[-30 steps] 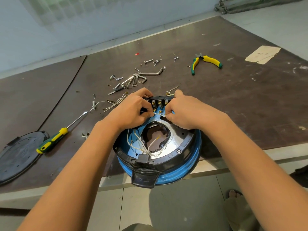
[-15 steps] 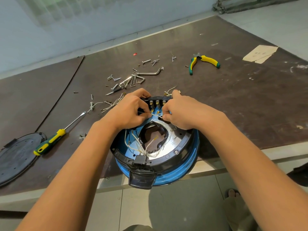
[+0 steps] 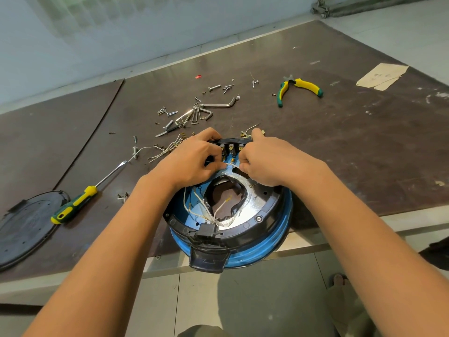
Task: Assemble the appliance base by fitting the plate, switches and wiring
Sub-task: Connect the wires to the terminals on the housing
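Observation:
The round blue and black appliance base [image 3: 269, 229] lies upside down at the table's near edge, partly overhanging it. A shiny metal plate [image 3: 255, 203] with a large opening sits inside, with white wires [image 3: 201, 210] running to a black connector at the near rim. A row of switches [image 3: 230, 148] with brass terminals stands at the far rim. My left hand [image 3: 192, 161] and my right hand [image 3: 267, 161] meet just in front of the switches and pinch a thin white wire [image 3: 228, 164] between them.
On the brown table [image 3: 364, 142] lie a yellow-green screwdriver [image 3: 77, 203] at the left, a black round cover [image 3: 26, 224] at the far left, yellow-green pliers [image 3: 298, 88] at the back right, hex keys [image 3: 206, 110], scattered screws and loose wires [image 3: 167, 149]. A foot shows on the floor below.
Both hands stay at the switches with only small finger movements on the wire. The view has shifted slightly.

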A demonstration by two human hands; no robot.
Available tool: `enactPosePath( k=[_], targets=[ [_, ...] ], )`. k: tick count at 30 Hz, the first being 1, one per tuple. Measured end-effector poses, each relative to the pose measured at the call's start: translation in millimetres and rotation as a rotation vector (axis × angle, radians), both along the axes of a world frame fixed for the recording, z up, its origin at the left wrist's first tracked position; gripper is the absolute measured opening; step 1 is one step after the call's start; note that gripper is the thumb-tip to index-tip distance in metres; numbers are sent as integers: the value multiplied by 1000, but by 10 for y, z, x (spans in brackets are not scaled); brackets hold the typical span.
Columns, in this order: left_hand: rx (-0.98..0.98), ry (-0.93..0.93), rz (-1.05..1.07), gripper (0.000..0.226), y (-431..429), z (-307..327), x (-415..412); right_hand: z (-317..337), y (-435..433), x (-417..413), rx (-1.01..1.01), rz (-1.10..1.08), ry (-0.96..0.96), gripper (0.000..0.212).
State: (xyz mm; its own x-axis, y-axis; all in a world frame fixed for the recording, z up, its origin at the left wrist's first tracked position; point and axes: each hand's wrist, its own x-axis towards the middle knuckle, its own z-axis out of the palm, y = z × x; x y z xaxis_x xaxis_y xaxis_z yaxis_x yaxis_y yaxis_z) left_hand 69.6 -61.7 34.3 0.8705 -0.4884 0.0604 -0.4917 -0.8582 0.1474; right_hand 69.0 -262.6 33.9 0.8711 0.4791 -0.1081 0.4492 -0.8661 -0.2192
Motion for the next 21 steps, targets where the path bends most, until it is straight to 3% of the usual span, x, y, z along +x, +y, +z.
enactPosePath(
  k=[17,21],
  targets=[
    [-13,-23,-18,15,29,-13,4,-52,-4,-1,172,-28,-34,33],
    [-35,-11,-10,12,39,-6,-2,-29,-21,-7,155,-7,9,20]
  ],
)
